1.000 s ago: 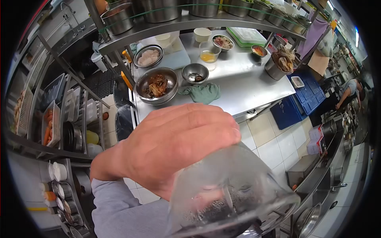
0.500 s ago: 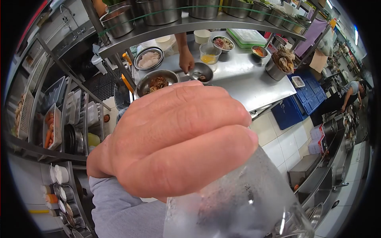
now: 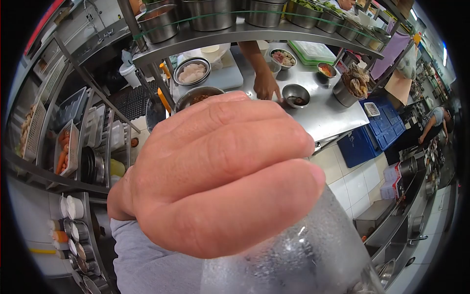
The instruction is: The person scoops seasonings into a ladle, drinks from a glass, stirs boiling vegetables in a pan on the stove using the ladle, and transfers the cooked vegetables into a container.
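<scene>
My left hand (image 3: 225,171) fills the middle of the view, very close to the camera, with the back of the hand up and the fingers closed. It holds a clear, wet-looking container (image 3: 303,255), which extends below the fingers to the bottom edge; its contents are hard to make out. A grey sleeve (image 3: 142,259) covers my left forearm. My right hand is not in view. Beyond my knuckles, a partly hidden steel bowl of brown food (image 3: 198,95) stands on the steel counter (image 3: 338,120).
Another person's hand (image 3: 267,85) reaches over the counter beside a small steel bowl (image 3: 296,96). Overhead runs a shelf (image 3: 254,33) with steel pans. Racks (image 3: 73,183) stand left, blue crates (image 3: 379,125) right. A co-worker (image 3: 433,125) bends at far right.
My left hand and the container have come closer and hide more of the counter. Another person's hand has appeared, and the small bowl has moved right. The green cloth is no longer visible.
</scene>
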A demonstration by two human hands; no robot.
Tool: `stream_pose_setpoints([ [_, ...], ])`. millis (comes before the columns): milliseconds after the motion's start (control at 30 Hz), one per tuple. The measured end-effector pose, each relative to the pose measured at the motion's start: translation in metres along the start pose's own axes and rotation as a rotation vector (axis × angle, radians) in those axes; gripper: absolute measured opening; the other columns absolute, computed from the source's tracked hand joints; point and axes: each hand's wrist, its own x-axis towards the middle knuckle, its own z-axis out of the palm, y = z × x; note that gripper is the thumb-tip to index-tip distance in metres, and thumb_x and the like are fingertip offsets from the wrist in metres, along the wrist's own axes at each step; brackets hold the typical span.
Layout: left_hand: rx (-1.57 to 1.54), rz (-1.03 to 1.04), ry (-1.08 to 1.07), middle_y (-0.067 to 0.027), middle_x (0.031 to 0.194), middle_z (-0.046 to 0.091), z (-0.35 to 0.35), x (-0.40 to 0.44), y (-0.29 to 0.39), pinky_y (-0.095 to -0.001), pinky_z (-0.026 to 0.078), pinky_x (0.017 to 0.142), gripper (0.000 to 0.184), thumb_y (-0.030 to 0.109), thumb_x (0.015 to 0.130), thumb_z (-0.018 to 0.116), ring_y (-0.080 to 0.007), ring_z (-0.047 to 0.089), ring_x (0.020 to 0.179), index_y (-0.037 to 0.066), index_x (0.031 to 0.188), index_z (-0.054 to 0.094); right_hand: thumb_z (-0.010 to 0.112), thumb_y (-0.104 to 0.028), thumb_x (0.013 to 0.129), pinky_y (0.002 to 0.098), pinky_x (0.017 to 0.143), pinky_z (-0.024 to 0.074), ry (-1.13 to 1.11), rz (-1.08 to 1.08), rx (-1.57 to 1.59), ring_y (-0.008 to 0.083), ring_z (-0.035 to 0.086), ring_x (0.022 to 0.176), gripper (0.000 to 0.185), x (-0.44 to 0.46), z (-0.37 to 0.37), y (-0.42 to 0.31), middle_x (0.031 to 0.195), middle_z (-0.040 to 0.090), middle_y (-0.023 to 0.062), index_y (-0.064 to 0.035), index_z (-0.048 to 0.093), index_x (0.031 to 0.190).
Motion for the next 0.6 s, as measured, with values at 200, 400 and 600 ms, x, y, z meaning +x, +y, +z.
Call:
stream_pose_setpoints([
  [200,-0.161,-0.040,-0.119,-0.0251,0.099,0.064,-0.012,-0.020,-0.004,-0.0477,0.057,0.071,0.048,0.031,0.081,0.076,-0.0339,0.066,0.079,0.001,0.109,0.051,0.063,-0.037,0.083,0.0412,0.079,0.0520,0.007,0.001,-0.011,0.0272,0.067,0.087,0.050,-0.009,-0.005,0.006,0.096,0.070,0.0216,0.0033,0.065,0.114],
  [400,-0.552,-0.426,-0.383,-0.0210,0.116,0.060,-0.006,-0.072,0.003,-0.0414,0.055,0.082,0.074,0.035,0.072,0.083,-0.0349,0.065,0.098,-0.004,0.125,0.050,0.063,-0.035,0.083,0.0404,0.078,0.0524,0.011,0.009,-0.017,0.0267,0.068,0.085,0.048,-0.024,-0.007,0.012,0.094,0.070,0.0213,0.0040,0.066,0.110],
  [600,-0.468,-0.806,-0.416,-0.0156,0.123,0.056,0.018,-0.140,0.007,-0.0367,0.047,0.097,0.086,0.029,0.061,0.089,-0.0292,0.059,0.112,0.002,0.132,0.047,0.063,-0.033,0.083,0.0396,0.077,0.0528,0.025,0.011,-0.010,0.0263,0.068,0.083,0.045,-0.028,-0.006,0.010,0.091,0.071,0.0210,0.0046,0.068,0.107],
])
